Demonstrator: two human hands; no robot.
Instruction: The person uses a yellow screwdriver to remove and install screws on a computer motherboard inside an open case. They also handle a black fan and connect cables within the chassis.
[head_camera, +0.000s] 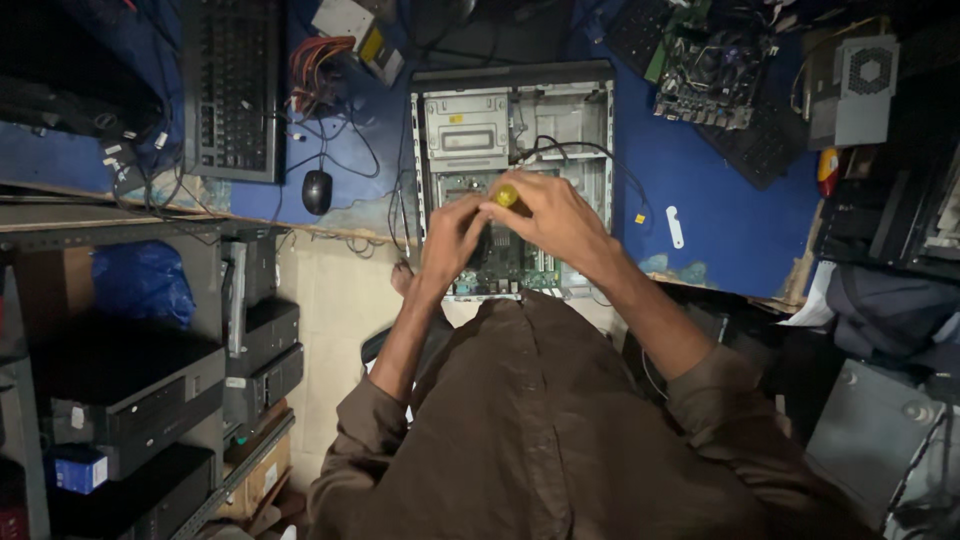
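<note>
An open grey computer case (585, 125) lies flat on the blue table (720, 210), its green board showing at the near end. My right hand (555, 222) is closed around a yellow-handled screwdriver (507, 195) held upright over the board. My left hand (450, 235) is beside it, fingers bunched on or near the screwdriver's shaft; I cannot tell whether it grips anything. Black cables (575, 150) cross the case interior behind my hands.
A black keyboard (232, 90) and black mouse (317, 190) lie at the left. A loose circuit board (712, 65) and a power supply (862, 85) sit at the right. Shelves of stacked black computers (140, 400) stand to my left.
</note>
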